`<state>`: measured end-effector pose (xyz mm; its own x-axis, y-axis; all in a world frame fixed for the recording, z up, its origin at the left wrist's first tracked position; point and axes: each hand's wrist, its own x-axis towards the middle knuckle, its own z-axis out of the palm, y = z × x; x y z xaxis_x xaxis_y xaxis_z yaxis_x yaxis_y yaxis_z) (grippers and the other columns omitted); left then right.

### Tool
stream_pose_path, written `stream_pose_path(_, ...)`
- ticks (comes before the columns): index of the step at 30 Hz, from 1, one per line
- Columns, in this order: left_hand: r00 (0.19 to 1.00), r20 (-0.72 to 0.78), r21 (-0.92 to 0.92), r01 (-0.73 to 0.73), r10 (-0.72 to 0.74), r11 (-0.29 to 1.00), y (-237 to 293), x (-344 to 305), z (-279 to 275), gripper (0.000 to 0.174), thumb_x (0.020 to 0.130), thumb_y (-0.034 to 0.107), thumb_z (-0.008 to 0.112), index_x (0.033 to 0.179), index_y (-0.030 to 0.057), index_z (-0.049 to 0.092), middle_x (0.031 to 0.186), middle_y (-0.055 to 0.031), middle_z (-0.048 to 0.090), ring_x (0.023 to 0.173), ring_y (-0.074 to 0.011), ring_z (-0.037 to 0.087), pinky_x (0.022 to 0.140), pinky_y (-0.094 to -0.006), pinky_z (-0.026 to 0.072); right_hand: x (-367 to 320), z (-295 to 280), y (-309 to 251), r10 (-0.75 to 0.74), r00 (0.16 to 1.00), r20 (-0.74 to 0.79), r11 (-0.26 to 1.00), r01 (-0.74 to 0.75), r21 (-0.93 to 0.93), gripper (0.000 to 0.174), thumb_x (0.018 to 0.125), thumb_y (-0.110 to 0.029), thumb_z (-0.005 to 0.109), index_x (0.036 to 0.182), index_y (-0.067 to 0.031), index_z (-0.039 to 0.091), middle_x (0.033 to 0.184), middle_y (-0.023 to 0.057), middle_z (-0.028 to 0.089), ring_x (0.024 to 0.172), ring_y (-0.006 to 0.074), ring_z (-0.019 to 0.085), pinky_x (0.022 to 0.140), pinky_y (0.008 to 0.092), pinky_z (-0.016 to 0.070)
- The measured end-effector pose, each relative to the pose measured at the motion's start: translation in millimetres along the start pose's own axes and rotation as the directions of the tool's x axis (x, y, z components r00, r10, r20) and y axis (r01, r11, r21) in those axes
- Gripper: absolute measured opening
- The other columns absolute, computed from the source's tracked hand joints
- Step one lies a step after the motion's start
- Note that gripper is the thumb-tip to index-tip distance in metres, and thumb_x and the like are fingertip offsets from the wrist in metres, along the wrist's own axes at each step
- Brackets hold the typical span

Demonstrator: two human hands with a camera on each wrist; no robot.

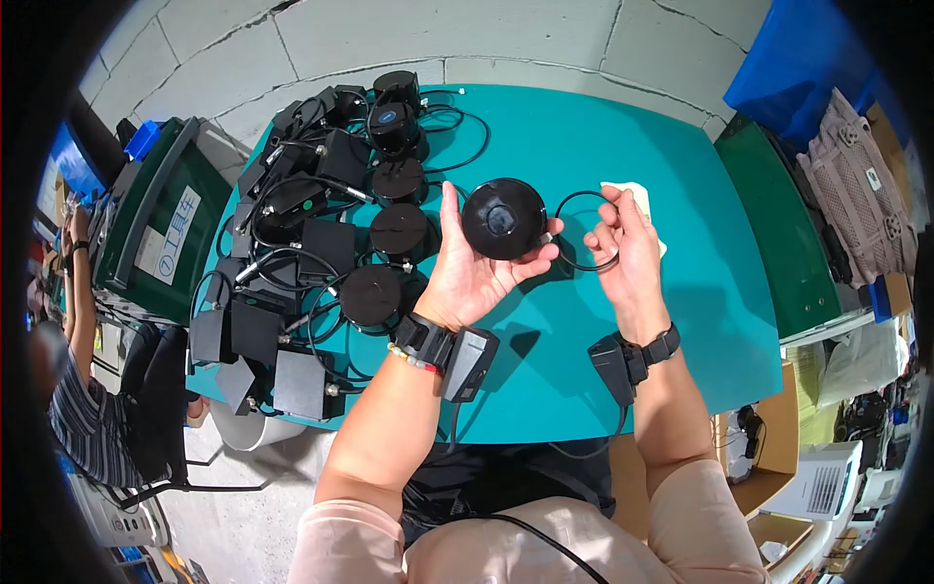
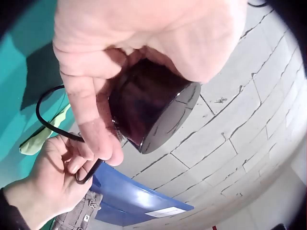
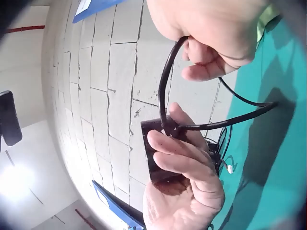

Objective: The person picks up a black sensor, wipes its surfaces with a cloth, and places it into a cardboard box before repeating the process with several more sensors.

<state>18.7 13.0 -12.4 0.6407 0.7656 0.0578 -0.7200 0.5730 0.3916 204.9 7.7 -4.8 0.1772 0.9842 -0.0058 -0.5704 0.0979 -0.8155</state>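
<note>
A glossy black round device (image 1: 504, 219) rests in my left hand (image 1: 477, 277), whose fingers and thumb curl round its side. In the left wrist view the device (image 2: 148, 105) shows its shiny flat face turned toward the wall. A black cable (image 1: 574, 198) loops out of its side. My right hand (image 1: 628, 253) pinches that cable; in the right wrist view the cable (image 3: 165, 81) passes into the curled fingers of the right hand (image 3: 216, 33). Behind the right hand, a pale yellow-green cloth (image 1: 642, 202) lies on the teal table (image 1: 584, 127).
Many black round devices (image 1: 371, 295) and square black boxes (image 1: 305, 383) with tangled cables cover the table's left side. Green cabinets (image 1: 778, 234) flank the table, a block wall (image 1: 525, 44) stands behind, and another person (image 1: 92, 409) is at the far left.
</note>
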Motion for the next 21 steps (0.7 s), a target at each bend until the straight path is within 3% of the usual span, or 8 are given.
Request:
stream_pose_path(4, 0.999, -0.023, -0.049, -0.044, 0.043, 0.998, 3, 0, -3, 0.092, 0.079, 0.077, 0.025, 0.121, -0.0023, 0.044, 0.113, -0.0223, 0.055, 0.094, -0.031, 0.061, 0.082, -0.0382, 0.0538, -4, 8, -3, -0.02, 0.998, 0.066, 0.988, 0.029, -0.149, 0.029, 0.093, -0.028, 0.05, 0.095, -0.0005, 0.06, 0.068, -0.0021, 0.046, 0.049, 0.0058, 0.041, 0.052, 0.0235, 0.0418)
stream_pose_path(6, 0.999, -0.018, -0.055, -0.05, 0.049, 0.997, 3, -1, 0, 0.091, 0.079, 0.076, 0.025, 0.121, -0.0023, 0.045, 0.114, -0.0218, 0.054, 0.095, -0.0308, 0.06, 0.083, -0.0378, 0.053, -1, 2, 2, -0.184, 0.916, 0.357, 0.696, 0.378, -0.611, 0.024, 0.088, -0.023, 0.06, 0.079, -0.0009, 0.065, 0.07, -0.0009, 0.05, 0.052, 0.0051, 0.044, 0.053, 0.0224, 0.0402)
stream_pose_path(7, 0.994, -0.07, -0.067, -0.087, 0.083, 0.994, 2, -1, 4, 0.089, 0.081, 0.075, 0.026, 0.121, -0.0022, 0.045, 0.115, -0.0214, 0.054, 0.096, -0.0309, 0.059, 0.085, -0.0378, 0.052, -1, 1, 3, -0.185, 0.915, 0.359, 0.696, 0.38, -0.61, 0.024, 0.088, -0.023, 0.06, 0.079, -0.0009, 0.065, 0.07, -0.0009, 0.05, 0.052, 0.0051, 0.044, 0.053, 0.0224, 0.0402)
stream_pose_path(10, 0.985, -0.094, -0.054, -0.147, 0.142, 0.988, 1, -1, 2, 0.081, 0.085, 0.068, 0.029, 0.121, -0.0024, 0.045, 0.116, -0.0207, 0.053, 0.1, -0.0312, 0.057, 0.09, -0.0387, 0.0488, -5, 0, 6, 0.104, 0.895, 0.433, 0.768, 0.205, -0.607, 0.015, 0.078, -0.014, 0.072, 0.076, -0.0008, 0.066, 0.075, 0.0001, 0.055, 0.062, 0.0035, 0.049, 0.053, 0.0197, 0.0396)
stream_pose_path(15, 0.981, -0.041, -0.109, -0.194, 0.19, 0.975, 2, 0, 5, 0.062, 0.092, 0.049, 0.035, 0.124, -0.0035, 0.041, 0.12, -0.0209, 0.05, 0.11, -0.0339, 0.051, 0.099, -0.0418, 0.0422, -9, 7, 9, 0.034, 0.936, 0.352, 0.827, 0.171, -0.535, 0.017, 0.079, -0.017, 0.071, 0.08, -0.0006, 0.065, 0.074, -0.0008, 0.057, 0.064, 0.0036, 0.05, 0.054, 0.0189, 0.0398)
stream_pose_path(17, 0.979, -0.031, -0.155, -0.204, 0.202, 0.967, 4, -3, 9, 0.054, 0.092, 0.037, 0.036, 0.129, -0.0028, 0.036, 0.127, -0.0265, 0.042, 0.117, -0.0391, 0.044, 0.103, -0.0452, 0.0374, -11, 8, 13, 0.021, 0.952, 0.305, 0.843, 0.147, -0.517, 0.018, 0.08, -0.017, 0.071, 0.081, -0.0006, 0.064, 0.074, -0.001, 0.058, 0.063, 0.0036, 0.05, 0.054, 0.019, 0.04)
stream_pose_path(19, 0.977, -0.02, -0.147, -0.214, 0.214, 0.966, 5, -6, 11, 0.053, 0.093, 0.037, 0.037, 0.128, -0.0035, 0.037, 0.128, -0.0268, 0.04, 0.12, -0.0404, 0.04, 0.104, -0.0468, 0.0355, -12, 9, 16, -0.028, 0.955, 0.296, 0.825, 0.189, -0.532, 0.018, 0.08, -0.017, 0.071, 0.081, -0.0011, 0.065, 0.071, -0.0009, 0.059, 0.064, 0.0035, 0.05, 0.054, 0.019, 0.0404)
stream_pose_path(21, 0.959, -0.037, -0.071, -0.283, 0.281, 0.957, 4, -8, 14, 0.053, 0.093, 0.038, 0.04, 0.126, -0.0033, 0.039, 0.126, -0.0264, 0.042, 0.117, -0.0424, 0.042, 0.103, -0.0473, 0.037, -12, 11, 15, 0.014, 0.945, 0.327, 0.839, 0.168, -0.518, 0.021, 0.079, -0.015, 0.071, 0.093, -0.0005, 0.064, 0.078, 0.0014, 0.06, 0.068, 0.0053, 0.053, 0.056, 0.0199, 0.0435)
